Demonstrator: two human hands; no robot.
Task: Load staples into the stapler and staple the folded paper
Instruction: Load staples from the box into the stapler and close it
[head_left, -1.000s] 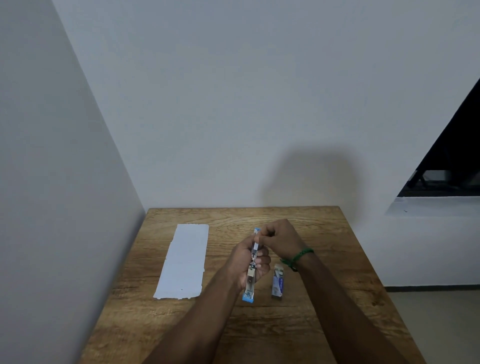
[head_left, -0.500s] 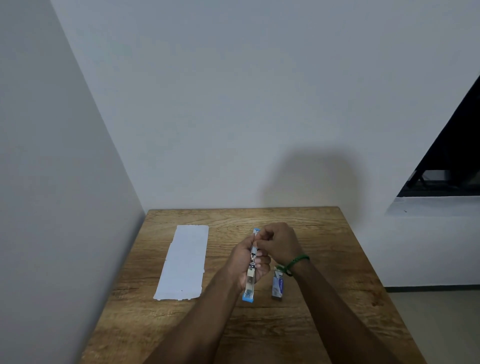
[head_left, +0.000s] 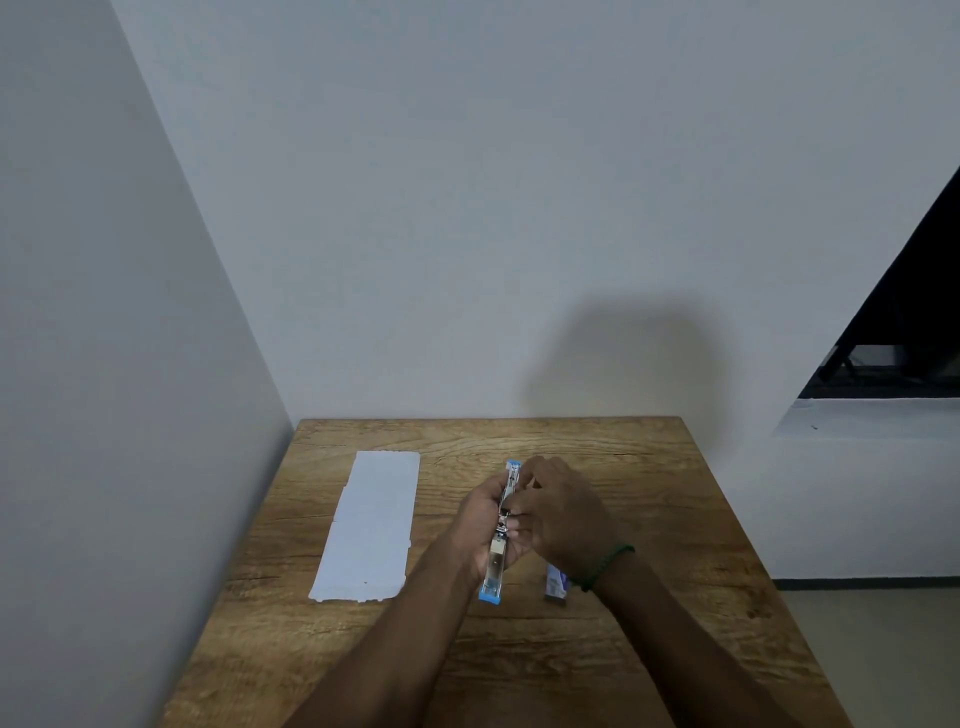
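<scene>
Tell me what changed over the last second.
The right hand slid along the stapler toward the person, from its far tip to its middle, and its wrist now partly hides the staple box. The left hand kept its grip on the stapler. The folded paper and the table stayed put.

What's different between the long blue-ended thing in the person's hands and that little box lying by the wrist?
The stapler is gripped in the left hand, right hand at its far half; the small box lies on the table. The stapler is long, with bare metal between blue ends; the small box is short and partly hidden by the right wrist. Both show some blue.
</scene>
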